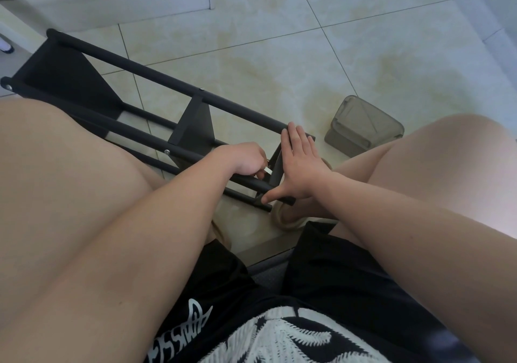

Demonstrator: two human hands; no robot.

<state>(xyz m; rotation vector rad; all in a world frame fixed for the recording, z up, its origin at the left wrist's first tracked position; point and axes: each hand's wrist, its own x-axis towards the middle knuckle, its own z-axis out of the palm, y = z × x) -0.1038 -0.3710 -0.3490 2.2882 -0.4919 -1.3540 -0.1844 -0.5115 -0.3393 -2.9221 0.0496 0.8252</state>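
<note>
Head view, a seated person looking down between the knees at a black tube frame [167, 79], which lies on its side on the tiled floor [349, 55] and runs from the upper left of the picture to its centre. Left hand [246, 158], centre: fingers curled downward, pinching a small pale part [267, 169] close to the near tube; whether this is a fastener or a tool cannot be told. Right hand [299, 172], just right of centre: fingers straight and pressed together, flat against the dark end panel [275, 164], thumb spread wide with its tip at the end of the near tube. A translucent lidded box [363, 127], centre right, stands on the floor near the frame's end without touching it. A beige slipper [288, 223] lies below the right hand.

Handling, as judged: the frame looks stiff and fairly light, made of painted metal tubes that may be smooth and slippery to the fingers. Its length makes it liable to swing or roll if it is taken at one end only. The flat panels give the surest bracing faces, and the tubes beside each joint are the best places to wrap the fingers. The pale part is tiny and easily dropped, so it calls for a fingertip pinch
</note>
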